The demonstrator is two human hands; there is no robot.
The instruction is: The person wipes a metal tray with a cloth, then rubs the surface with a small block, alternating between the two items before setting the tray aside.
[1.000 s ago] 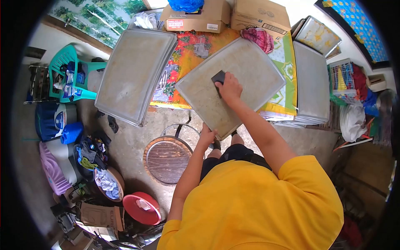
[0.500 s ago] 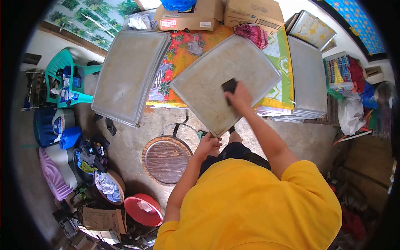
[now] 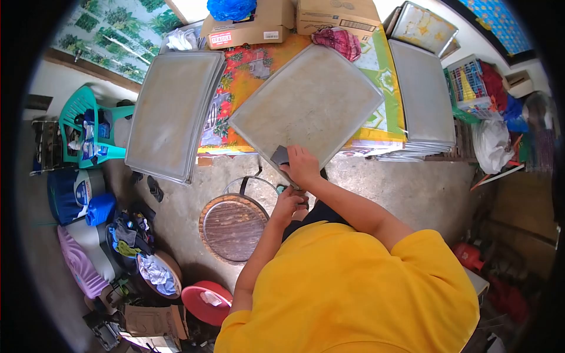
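A large grey metal baking tray (image 3: 312,94) lies turned cornerwise on the table, its near corner reaching out toward my body. My left hand (image 3: 288,204) is closed at that near corner, holding it from below; some fingers are hidden. Just above it, my right hand (image 3: 302,167) presses a dark rectangular pad (image 3: 279,155) onto the tray's surface by the lower left edge. Faint brownish stains and small specks show on the tray.
Stacked trays stand left (image 3: 170,112) and right (image 3: 421,94) of the patterned tablecloth (image 3: 247,70). Cardboard boxes (image 3: 250,29) and a pink cloth (image 3: 337,43) sit behind. A round wooden stool (image 3: 233,229) and a red basin (image 3: 206,303) are on the floor at left.
My right hand has drawn the dark pad from the tray's right-centre down and left to the near corner. My left hand still holds that corner. The whole view has shifted slightly.
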